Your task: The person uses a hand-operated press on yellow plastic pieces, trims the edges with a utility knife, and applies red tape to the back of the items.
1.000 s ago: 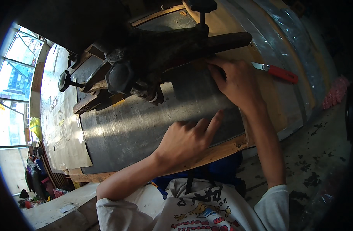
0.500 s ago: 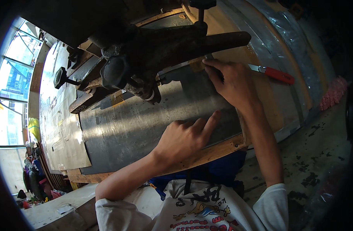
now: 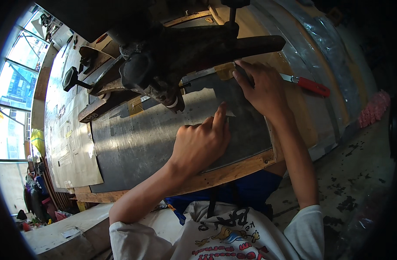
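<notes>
Nearest, bottom centre, a white shirt (image 3: 174, 243) carries black and red lettering (image 3: 238, 216) above and below a cartoon figure (image 3: 231, 236). Just above, the left hand (image 3: 200, 145) points its index finger over the dark sheet (image 3: 133, 151) mid-frame, other fingers curled, their grip hidden. Right of centre, the right hand (image 3: 265, 89) brings thumb and forefinger close; can't tell whether they're pinching anything. Beside it lies a red-handled cutter (image 3: 313, 86). Upper centre, there's the dark machine (image 3: 185, 47).
</notes>
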### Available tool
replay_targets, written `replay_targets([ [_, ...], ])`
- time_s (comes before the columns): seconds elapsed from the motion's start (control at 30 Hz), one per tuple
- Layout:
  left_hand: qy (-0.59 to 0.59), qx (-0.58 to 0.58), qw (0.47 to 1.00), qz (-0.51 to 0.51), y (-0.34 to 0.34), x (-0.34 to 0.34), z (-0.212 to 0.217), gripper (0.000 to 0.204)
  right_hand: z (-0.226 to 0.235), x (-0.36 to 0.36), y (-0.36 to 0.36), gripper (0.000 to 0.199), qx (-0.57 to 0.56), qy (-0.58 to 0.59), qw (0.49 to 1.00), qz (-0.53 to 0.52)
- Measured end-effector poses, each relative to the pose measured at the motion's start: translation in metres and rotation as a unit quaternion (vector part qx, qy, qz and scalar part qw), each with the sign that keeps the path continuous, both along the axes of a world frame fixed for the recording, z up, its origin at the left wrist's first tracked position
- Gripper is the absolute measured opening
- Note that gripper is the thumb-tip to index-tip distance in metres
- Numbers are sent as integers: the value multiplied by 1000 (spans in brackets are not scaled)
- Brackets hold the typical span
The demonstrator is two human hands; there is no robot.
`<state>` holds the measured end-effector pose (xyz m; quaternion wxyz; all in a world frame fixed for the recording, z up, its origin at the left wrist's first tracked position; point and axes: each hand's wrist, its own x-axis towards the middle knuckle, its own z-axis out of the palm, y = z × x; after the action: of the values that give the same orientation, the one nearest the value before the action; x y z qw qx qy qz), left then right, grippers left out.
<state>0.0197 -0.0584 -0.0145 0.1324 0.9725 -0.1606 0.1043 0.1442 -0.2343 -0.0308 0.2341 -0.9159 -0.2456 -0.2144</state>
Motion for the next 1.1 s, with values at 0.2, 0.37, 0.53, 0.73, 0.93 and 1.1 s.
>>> replay_targets([
  [0.2,-1,20,1000,-6,-1,0,-2,40,1,6,-2,27,49,151,987,-17],
  [0.37,-13,8,1000,-12,-1,1,-4,40,-2,8,2,20,149,129,980,-14],
  [0.53,-14,14,1000,-17,-1,1,-6,40,-2,9,3,20,193,165,967,-1],
  [0.73,-55,-4,998,-44,1,5,-9,47,-3,10,0,23,245,201,948,-4],
  [0.93,-6,26,999,26,2,4,-1,45,-5,13,0,37,255,198,946,-16],
  [1.1,-10,36,996,76,2,9,0,55,-4,18,-1,41,223,185,957,-20],
])
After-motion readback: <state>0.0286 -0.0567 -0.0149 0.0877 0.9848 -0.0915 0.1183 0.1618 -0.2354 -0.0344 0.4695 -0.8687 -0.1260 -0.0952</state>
